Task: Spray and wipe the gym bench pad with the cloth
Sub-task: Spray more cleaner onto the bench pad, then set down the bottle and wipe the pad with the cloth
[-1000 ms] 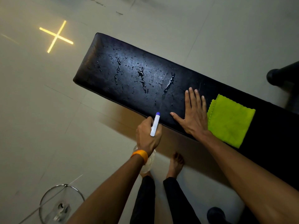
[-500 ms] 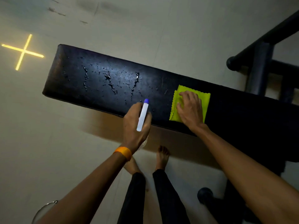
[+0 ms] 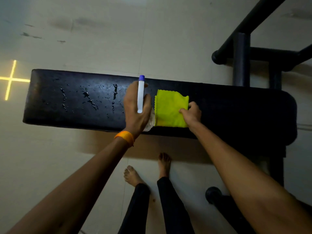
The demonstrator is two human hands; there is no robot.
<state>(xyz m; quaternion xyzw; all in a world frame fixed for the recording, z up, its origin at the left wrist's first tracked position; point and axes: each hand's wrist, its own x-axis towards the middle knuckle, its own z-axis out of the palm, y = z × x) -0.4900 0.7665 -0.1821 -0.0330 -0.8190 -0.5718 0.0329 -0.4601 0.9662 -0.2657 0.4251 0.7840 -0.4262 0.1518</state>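
A long black bench pad (image 3: pixel 236 107) runs across the view, its left half beaded with spray droplets (image 3: pixel 87 95). My left hand (image 3: pixel 133 112), with an orange band at the wrist, is shut on a spray bottle (image 3: pixel 141 95) whose white nozzle has a blue tip; the clear body peeks out below the palm. Just right of it lies a folded lime-green cloth (image 3: pixel 168 108) on the pad. My right hand (image 3: pixel 191 114) pinches the cloth's right edge.
A black metal frame (image 3: pixel 241 59) rises behind the bench at the right, and a black bench foot (image 3: pixel 213 194) sits on the floor near my right arm. My bare feet (image 3: pixel 163 164) stand on pale tiles in front. A yellow cross of light (image 3: pixel 10 80) marks the floor at left.
The view has swung so the bench lies level. My right hand moved from flat on top of the cloth to gripping its right edge. My left hand with the bottle moved over the pad.
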